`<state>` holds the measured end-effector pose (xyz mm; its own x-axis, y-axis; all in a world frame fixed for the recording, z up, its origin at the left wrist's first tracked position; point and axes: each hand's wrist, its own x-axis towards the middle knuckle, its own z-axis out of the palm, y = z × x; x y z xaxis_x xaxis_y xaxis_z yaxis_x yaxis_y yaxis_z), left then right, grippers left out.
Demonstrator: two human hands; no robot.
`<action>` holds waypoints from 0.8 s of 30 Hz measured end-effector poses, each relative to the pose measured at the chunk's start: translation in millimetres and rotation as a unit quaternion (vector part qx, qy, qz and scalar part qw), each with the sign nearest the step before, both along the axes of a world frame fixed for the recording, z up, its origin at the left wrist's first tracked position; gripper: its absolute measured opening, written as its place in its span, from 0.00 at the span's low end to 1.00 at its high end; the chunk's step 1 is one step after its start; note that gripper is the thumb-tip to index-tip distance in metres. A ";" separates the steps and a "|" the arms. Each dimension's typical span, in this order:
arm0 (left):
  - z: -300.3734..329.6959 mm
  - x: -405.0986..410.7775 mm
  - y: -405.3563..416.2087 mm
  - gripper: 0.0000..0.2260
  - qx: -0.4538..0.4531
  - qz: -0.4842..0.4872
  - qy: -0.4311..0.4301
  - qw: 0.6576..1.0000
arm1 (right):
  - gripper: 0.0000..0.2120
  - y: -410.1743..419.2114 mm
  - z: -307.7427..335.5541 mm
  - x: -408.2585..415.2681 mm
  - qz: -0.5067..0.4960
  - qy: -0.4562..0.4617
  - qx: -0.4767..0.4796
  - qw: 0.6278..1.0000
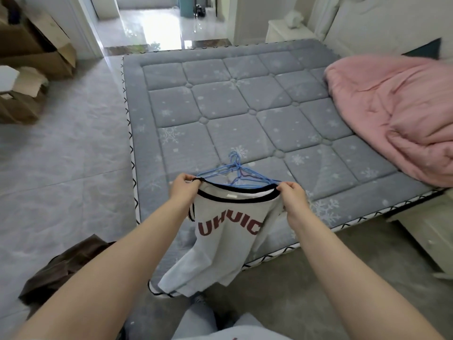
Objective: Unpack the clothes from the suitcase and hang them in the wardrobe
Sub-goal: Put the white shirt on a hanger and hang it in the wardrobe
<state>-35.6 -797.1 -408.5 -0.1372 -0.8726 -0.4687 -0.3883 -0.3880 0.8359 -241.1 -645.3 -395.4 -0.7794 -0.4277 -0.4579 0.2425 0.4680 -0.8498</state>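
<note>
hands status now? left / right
Left hand: closed, pinching the collar of the grey shirt.
Right hand: closed, pinching the other side of the collar.

You hold a grey shirt [228, 231] up by its dark-trimmed neckline over the near edge of the mattress [245, 106]. Your left hand [182, 190] pinches the collar at one side, your right hand [293, 196] pinches it at the other, and the cloth hangs down between your forearms with dark red letters across the front. Just beyond the collar, blue wire hangers [236, 173] lie in a bunch on the mattress. A pink quilt [397, 119] is heaped on the mattress's far right part. Left of the mattress, cardboard boxes [31, 57] stand on the floor, and a brown garment [66, 266] lies near its closest left corner.
</note>
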 end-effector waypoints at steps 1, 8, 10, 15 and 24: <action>-1.6 -1.2 -6.6 0.03 0.007 -0.002 0.008 1.000 | 0.05 -8.7 0.0 -0.5 0.004 0.010 0.002 1.000; -17.5 -10.7 -32.7 0.06 0.047 -0.016 0.021 0.999 | 0.07 -30.3 -21.8 2.5 0.019 0.000 0.014 1.000; -21.5 -16.3 -38.5 0.05 0.056 -0.015 0.024 0.998 | 0.05 -33.6 -30.4 -3.2 0.014 0.001 0.030 0.999; -35.7 -45.7 -51.8 0.02 0.050 -0.013 -0.011 0.999 | 0.05 -48.0 -54.3 -34.5 0.033 -0.022 0.082 0.996; -70.6 -113.9 -62.4 0.04 0.094 0.047 -0.082 0.991 | 0.05 -110.7 -93.3 -118.9 0.136 -0.124 0.121 0.975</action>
<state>-149.4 -859.6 -479.1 0.0315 -0.7726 -0.6341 -0.4683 -0.5719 0.6735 -359.9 -756.0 -488.7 -0.5041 -0.4598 -0.7311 0.2654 0.7231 -0.6377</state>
